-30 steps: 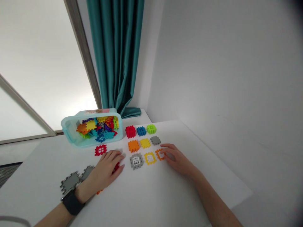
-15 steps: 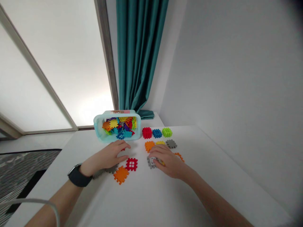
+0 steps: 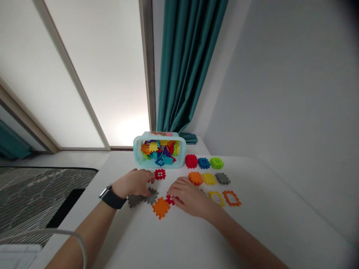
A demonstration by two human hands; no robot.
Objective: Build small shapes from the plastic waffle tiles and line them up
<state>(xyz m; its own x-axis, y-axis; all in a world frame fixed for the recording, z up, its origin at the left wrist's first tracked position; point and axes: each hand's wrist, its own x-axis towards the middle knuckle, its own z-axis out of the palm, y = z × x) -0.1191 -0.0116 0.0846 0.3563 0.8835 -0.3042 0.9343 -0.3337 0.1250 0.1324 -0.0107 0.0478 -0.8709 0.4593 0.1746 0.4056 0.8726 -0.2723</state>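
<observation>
1. Room: teal curtain (image 3: 182, 74) hung beside frosted glass door (image 3: 98, 74); white worktop (image 3: 269, 228) below, striped carpet (image 3: 36, 198) on floor at left.
2. Pale-blue plastic bin (image 3: 137, 155) sat at far end of worktop, open side twd person, full of mixed waffle tiles (image 3: 158, 149).
3. Right of bin, row of 3: red cube (image 3: 191, 161), blue cube (image 3: 203, 163), green cube (image 3: 216, 163). Nearer row: orange block (image 3: 195, 178), yellow block (image 3: 209, 179), grey block (image 3: 222, 178). Nearer still: yellow window tile (image 3: 216, 198), orange window tile (image 3: 231, 198).
4. Left hand (image 3: 131, 183): loosely curled, nothing visible in it, black smartwatch (image 3: 112, 199) on wrist. Fingertips just beside grey tile (image 3: 152, 195); small red grid tile (image 3: 159, 174) near, just beyond.
5. Right hand (image 3: 190, 198): fingers (image 3: 175, 190) on red piece (image 3: 170, 200), mostly hidden; cannot tell if gripped. Orange tile (image 3: 160, 207) just beside it.
6. Change vs. 0.5 s prior: right hand shifted left, off window tiles, onto red piece; left hand no longer covered red grid tile. View panned too.
</observation>
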